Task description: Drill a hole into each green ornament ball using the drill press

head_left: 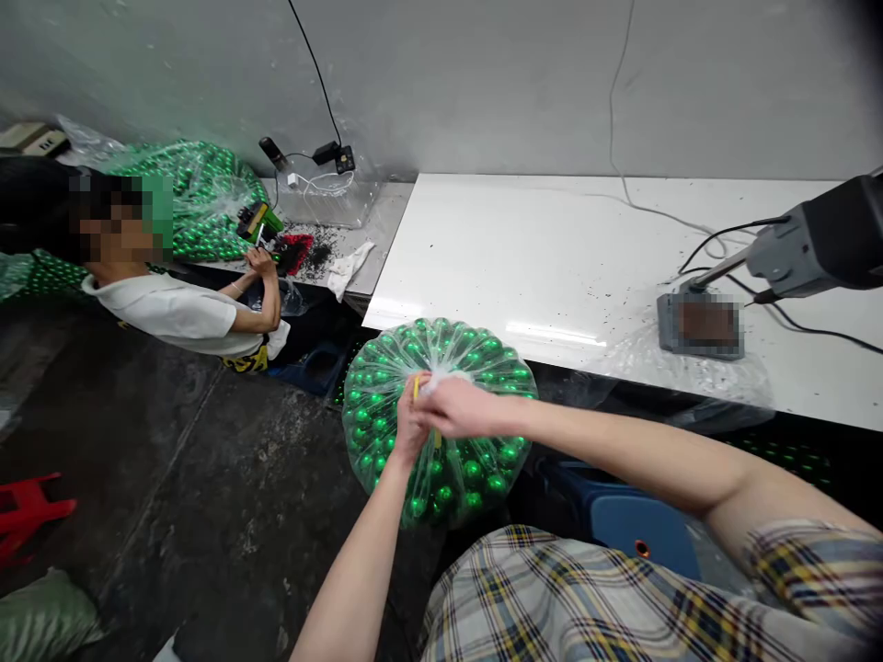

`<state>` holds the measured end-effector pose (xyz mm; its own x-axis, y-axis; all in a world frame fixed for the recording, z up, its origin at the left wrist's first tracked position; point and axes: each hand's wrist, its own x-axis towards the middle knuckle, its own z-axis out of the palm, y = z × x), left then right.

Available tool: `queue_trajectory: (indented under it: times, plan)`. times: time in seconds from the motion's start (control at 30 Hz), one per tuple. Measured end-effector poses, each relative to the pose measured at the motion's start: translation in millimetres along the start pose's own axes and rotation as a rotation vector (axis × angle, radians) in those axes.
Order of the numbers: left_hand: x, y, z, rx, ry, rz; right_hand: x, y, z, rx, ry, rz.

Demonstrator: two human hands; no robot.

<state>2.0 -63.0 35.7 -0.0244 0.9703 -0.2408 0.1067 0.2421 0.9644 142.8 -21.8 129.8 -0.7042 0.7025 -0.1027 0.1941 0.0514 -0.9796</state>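
Rounded clear-plastic bag of shiny green balls (472, 471) is just beside the near edge of the long, glossy white table (497, 239), whatever bears it hidden. Bare right hand (459, 407) and bare left hand (412, 418) meet over its top, fingers curled around the bunched film of the neck (440, 364), presumably so nothing spills; a narrow yellow strip (417, 387) shows against the left fingers, likely there for cinching.
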Motion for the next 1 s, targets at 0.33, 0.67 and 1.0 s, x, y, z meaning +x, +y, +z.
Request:
queue_trajectory:
  times: [0.33,0.67,1.0]
  plan:
    - [-19,-24,26.6,0.277,0.168,0.192,-107,47,-59,-0.144,0.398,0.262]
    - [27,10,0.8,0.042,-0.039,-0.025,-121,57,33,-0.221,0.318,0.38]
    - [23,37,-27.7,-0.305,-0.016,-0.12,-209,73,-170,0.063,1.076,0.422]
